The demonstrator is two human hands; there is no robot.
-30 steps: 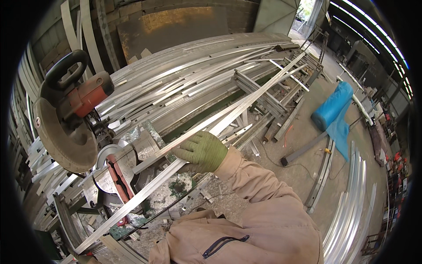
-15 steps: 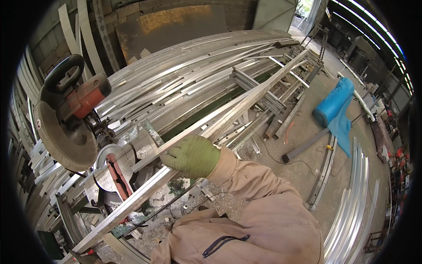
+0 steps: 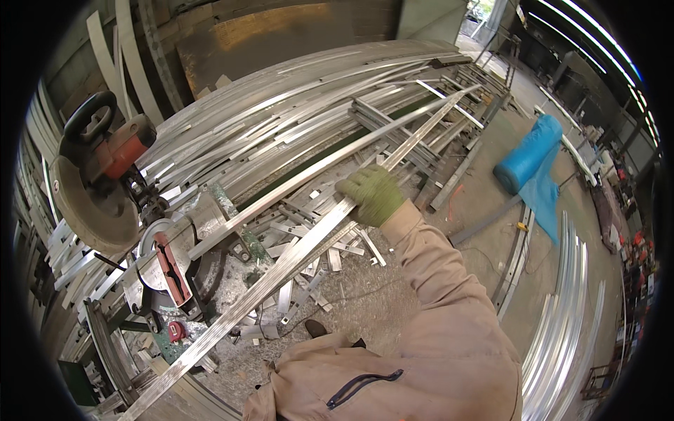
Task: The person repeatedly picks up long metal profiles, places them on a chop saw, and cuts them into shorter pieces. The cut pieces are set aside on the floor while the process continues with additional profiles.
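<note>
My right hand (image 3: 372, 196), in a green work glove, is closed around a long metal profile (image 3: 281, 271). The profile slants from the lower left edge up past the hand to the far right. Beyond it, a second long profile (image 3: 281, 196) runs nearly alongside, its near end on the bed of the cut-off saw (image 3: 165, 270). The saw's head (image 3: 98, 189), with black handle, red motor and dusty round guard, is raised at the left. A red tape measure (image 3: 176, 331) rests beside the saw base. My left hand is out of view.
Many metal strips (image 3: 260, 133) lie in a broad pile at the back. Short offcuts (image 3: 284, 298) litter the floor below the held profile. To the right are a blue roll of sheeting (image 3: 526, 158) and a bundle of shiny profiles (image 3: 558, 326).
My gloved right hand has moved away from the saw, up and to the right. The held profile has swung away from the other profile, and the tape measure now shows.
</note>
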